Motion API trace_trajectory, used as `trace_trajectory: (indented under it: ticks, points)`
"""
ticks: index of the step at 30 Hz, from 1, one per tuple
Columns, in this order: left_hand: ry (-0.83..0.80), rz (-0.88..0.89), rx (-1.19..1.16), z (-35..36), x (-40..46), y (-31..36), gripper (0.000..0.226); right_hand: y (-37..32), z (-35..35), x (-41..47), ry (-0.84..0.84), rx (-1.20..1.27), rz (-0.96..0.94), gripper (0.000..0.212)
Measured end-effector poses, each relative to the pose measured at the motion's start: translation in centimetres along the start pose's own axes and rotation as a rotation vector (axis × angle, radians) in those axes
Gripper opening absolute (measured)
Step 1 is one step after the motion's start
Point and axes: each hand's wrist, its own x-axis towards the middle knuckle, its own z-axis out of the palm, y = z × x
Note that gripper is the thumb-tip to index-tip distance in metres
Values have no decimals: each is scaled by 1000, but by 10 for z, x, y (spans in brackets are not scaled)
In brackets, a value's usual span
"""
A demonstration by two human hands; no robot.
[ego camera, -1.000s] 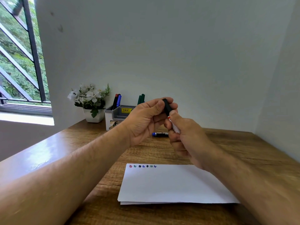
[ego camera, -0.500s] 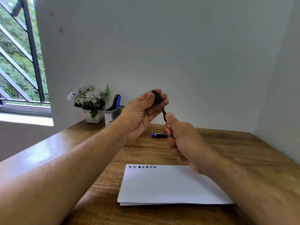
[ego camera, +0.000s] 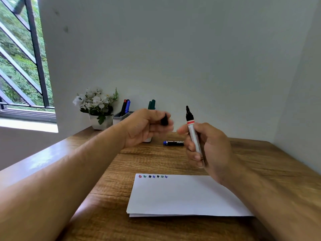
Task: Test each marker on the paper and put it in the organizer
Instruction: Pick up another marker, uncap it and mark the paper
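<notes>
I take the paper (ego camera: 182, 195) as my landmark: it lies flat on the wooden tabletop (ego camera: 260, 153) with a row of small colour marks along its far left edge. Beyond its far left corner stands the organizer (ego camera: 121, 116), already holding capped markers. Above the paper's far edge my right hand (ego camera: 206, 146) is wrapped round the uncapped marker (ego camera: 192, 133), tip up. My left hand (ego camera: 147, 127), apart from it, pinches the black cap (ego camera: 164, 120). Past the far edge lies a blue marker (ego camera: 173, 143). The marker looks light, rigid and smooth; I'd grip mid-barrel.
</notes>
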Motion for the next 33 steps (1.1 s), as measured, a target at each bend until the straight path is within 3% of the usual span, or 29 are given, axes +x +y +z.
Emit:
trace_trajectory:
  ticks: [5,8,11,16,23,26,28,30,33]
  points:
    - [-126,-328,794,0,-6,-1,18,5,0,0,36,-76,-13,30]
    - [-191,-443,1064,7,-6,-6,10,8,0,-1,32,-77,18,25]
    - [-301,-537,1060,10,-7,-7,10,9,2,-1,46,-72,50,35]
    - [-474,-531,1173,13,-10,-7,45,14,4,-1,81,-84,47,49]
    - [-436,-465,1273,12,-6,-13,40,17,-3,0,81,-104,33,32]
    - [-417,-462,1253,10,-6,-14,39,16,-3,-2,65,-126,17,5]
    - [-411,-466,1235,8,-6,-14,40,18,-6,-3,86,-186,10,37]
    - [-407,-463,1227,7,-5,-15,38,19,-8,-2,126,-236,17,52]
    - [-412,-473,1216,4,-3,-15,27,24,-8,-3,64,-237,44,31]
